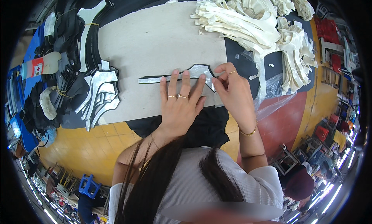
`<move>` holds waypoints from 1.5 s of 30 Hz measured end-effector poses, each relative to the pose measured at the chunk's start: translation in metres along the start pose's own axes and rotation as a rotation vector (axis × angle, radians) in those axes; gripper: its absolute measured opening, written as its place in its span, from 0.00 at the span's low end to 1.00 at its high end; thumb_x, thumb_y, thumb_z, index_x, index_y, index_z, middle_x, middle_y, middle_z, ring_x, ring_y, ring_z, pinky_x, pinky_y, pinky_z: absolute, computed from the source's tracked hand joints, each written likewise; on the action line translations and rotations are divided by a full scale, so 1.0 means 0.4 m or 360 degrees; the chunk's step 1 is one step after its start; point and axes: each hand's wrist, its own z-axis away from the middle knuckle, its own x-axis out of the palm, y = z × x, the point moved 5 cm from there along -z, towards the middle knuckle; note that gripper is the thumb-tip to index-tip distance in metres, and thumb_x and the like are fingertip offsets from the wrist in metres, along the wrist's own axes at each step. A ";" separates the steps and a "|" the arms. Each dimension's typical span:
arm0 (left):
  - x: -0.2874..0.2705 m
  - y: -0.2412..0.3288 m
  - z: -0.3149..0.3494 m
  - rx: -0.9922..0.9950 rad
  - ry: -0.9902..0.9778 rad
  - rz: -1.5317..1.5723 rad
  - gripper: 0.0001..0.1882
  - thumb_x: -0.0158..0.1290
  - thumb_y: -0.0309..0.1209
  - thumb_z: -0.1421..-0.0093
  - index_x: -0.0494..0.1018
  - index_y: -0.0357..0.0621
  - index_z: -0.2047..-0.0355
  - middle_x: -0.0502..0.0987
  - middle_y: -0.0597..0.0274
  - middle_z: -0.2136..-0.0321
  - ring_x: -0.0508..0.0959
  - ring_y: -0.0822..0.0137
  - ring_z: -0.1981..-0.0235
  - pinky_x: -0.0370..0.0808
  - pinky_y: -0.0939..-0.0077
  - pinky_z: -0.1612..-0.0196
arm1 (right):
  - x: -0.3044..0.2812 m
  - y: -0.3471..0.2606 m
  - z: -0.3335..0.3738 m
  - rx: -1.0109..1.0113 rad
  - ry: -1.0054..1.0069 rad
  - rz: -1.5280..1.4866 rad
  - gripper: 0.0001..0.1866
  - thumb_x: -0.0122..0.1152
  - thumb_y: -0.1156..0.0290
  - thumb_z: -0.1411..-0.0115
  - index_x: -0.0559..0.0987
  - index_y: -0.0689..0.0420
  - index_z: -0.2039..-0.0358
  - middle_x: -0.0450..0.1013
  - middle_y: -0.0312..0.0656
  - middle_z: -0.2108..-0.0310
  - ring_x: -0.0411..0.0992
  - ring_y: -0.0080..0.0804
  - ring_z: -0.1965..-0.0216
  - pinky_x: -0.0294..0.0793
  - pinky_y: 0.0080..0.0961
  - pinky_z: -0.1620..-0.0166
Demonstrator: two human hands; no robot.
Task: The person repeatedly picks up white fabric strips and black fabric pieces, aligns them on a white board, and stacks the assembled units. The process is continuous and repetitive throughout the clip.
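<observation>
A silver cut piece point(199, 70) with a black border lies on the pale board point(155, 38); it has a long narrow arm to the left and a wider curved end to the right. My left hand point(176, 113) rests flat over it, fingers spread, the fingertips pressing its middle. At the wide end, my right hand point(235, 93) has thumb and forefinger bent closely together on the piece's right edge. Whatever small bit of edge sits between those fingertips is partly hidden. Similar silver pieces point(102, 90) lie fanned in a loose pile at the board's left side.
A banded stack of pale-topped black pieces point(86, 38) stands at the far left, near a bottle point(48, 64) on its side. Bundles of cream strips point(248, 28) cover the right back. Clear plastic point(273, 88) hangs over the right edge; black cloth point(209, 133) hangs in front.
</observation>
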 end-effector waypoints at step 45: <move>-0.039 -0.043 0.016 0.0012 0.0029 0.0096 0.33 0.64 0.43 0.45 0.71 0.46 0.40 0.64 0.53 0.34 0.60 0.54 0.31 0.53 0.45 0.32 | 0.070 -0.018 0.047 -0.0720 0.0285 0.1106 0.31 0.53 0.37 0.41 0.73 0.32 0.38 0.55 0.39 0.29 0.52 0.52 0.31 0.43 0.60 0.36</move>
